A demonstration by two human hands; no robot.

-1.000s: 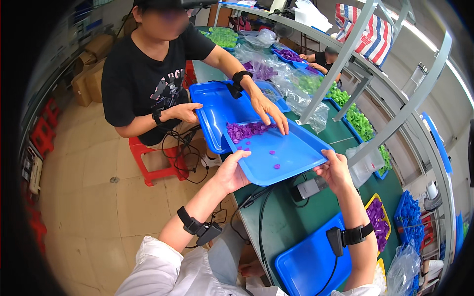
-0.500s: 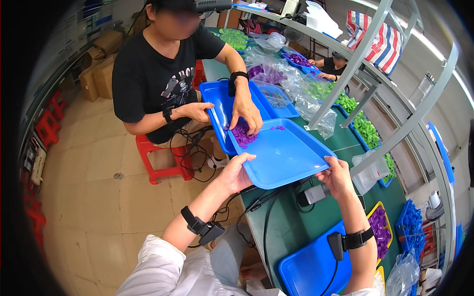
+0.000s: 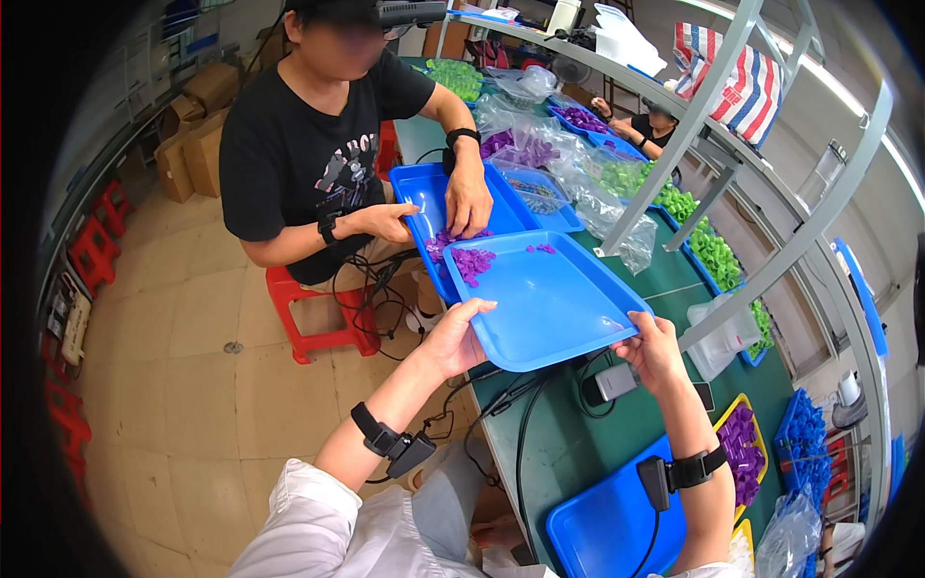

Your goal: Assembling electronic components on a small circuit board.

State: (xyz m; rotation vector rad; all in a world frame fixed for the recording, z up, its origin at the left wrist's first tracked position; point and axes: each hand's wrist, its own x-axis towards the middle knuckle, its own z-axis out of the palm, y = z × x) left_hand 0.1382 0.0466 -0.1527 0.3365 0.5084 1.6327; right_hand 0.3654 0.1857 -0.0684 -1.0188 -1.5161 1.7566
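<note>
Green worktop (image 3: 578,419) with a blue tray (image 3: 554,301) held above it. Left fingers (image 3: 479,307) pinch the tray at 9 o'clock, right fingers (image 3: 641,324) at 4 o'clock; it is probably light, stiff and slick, best gripped by opposite sides. Purple pieces (image 3: 472,264) lie at its 10 o'clock. Print marks the striped bag (image 3: 725,79), 2 o'clock in view.

A workshop: the green tabletop (image 3: 567,443) at five o'clock, a metal rack (image 3: 685,125) at two, heaped green parts (image 3: 715,258) at three and blue parts (image 3: 802,433) at four, cartons (image 3: 204,154) at ten, stools (image 3: 93,256) at nine.
</note>
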